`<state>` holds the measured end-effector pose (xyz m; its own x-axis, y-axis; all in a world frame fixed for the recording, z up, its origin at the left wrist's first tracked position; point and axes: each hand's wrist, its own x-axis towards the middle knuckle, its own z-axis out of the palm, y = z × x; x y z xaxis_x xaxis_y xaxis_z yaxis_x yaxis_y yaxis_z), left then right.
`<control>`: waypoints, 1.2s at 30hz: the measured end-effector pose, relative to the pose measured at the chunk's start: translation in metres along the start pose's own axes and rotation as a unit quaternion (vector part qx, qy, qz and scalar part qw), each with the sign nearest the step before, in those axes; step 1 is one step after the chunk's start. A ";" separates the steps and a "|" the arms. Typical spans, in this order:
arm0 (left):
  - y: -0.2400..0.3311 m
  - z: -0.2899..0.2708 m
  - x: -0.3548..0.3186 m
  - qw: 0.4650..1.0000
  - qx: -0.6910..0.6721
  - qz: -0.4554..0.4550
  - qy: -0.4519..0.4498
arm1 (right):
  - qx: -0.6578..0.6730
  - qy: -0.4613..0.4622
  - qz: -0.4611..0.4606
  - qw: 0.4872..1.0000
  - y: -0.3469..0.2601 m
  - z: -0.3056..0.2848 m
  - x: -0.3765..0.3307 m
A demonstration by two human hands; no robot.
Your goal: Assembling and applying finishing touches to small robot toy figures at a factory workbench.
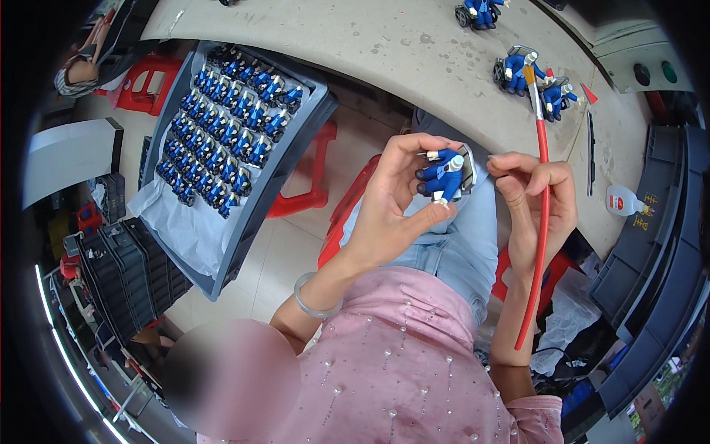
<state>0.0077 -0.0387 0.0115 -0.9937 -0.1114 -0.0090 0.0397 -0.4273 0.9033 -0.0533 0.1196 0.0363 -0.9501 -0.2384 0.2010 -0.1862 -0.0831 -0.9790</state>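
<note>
Pink, bead-dotted cloth fills the near edge, with a clear bangle (314, 300) on the left wrist just above it. From there the left hand (392, 203) rises over the lap and closes on a small blue figure (444, 176): thumb under it, fingers curled over its far side, so the figure sits at the hand's right edge, between the fingertips. It has a white cap and a grey part behind it. Just right of the figure, the right hand (536, 203) grips a long red-handled brush (541, 192), fingers wrapped round the middle of the shaft. The brush stands nearly upright in the view, its bristle end far, over the table (384, 44), its handle end near, by the right forearm. The right fingertips almost touch the figure's right side.

Farther right on the table, beside the bristles, stand two more blue figures (536, 81); another stands farther off at the top edge. A small white bottle (623, 200) lies at the right. To the left, a dark tray (296, 159) tilted against the table holds rows of blue figures on white paper. Red stools (310, 196) stand on the floor below it.
</note>
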 end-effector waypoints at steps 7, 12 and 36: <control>-0.005 0.002 0.000 0.999 0.034 0.014 0.019 | -0.021 0.008 0.005 1.000 0.003 0.000 -0.008; -0.011 0.001 0.000 0.999 0.034 0.028 0.028 | -0.035 0.010 0.004 0.999 0.003 0.003 -0.007; -0.016 0.001 -0.004 0.904 0.365 0.213 0.067 | -0.021 -0.004 0.035 0.999 0.002 0.013 -0.020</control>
<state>0.0111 -0.0304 -0.0024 -0.8812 -0.2541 0.3986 0.2875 0.3812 0.8787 -0.0318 0.1114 0.0312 -0.9592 -0.2503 0.1317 -0.1294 -0.0258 -0.9913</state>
